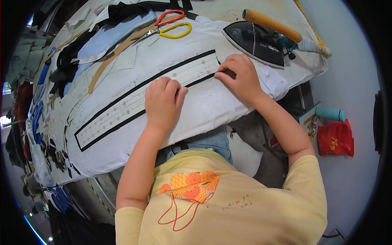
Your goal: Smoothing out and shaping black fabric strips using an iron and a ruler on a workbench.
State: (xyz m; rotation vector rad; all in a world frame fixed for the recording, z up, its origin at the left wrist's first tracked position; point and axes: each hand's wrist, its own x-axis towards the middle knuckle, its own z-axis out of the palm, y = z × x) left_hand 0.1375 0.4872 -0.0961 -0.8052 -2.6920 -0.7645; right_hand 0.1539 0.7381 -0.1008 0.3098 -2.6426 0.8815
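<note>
A long, slightly curved white template strip (122, 105) with dotted lines and small marks lies on the white-covered ironing table (196, 110). Black fabric edging (175, 65) frames it along both long sides and its left end. Near the strip's middle, my left hand (162, 96) presses down with bent fingers, its thumb by the lower edge. My right hand (241, 75) is at the right end, thumb and index finger pinching the black fabric at the lower corner. Part of the strip is hidden under my left hand.
An iron (257, 43) with a wooden handle rests at the far right. Beyond the strip lie scissors (163, 29) with red and yellow handles, light blue fabric (108, 38), a brown strip (107, 65) and black cloth (130, 12). A red pouch (335, 139) and a teal bottle (330, 114) are lower right.
</note>
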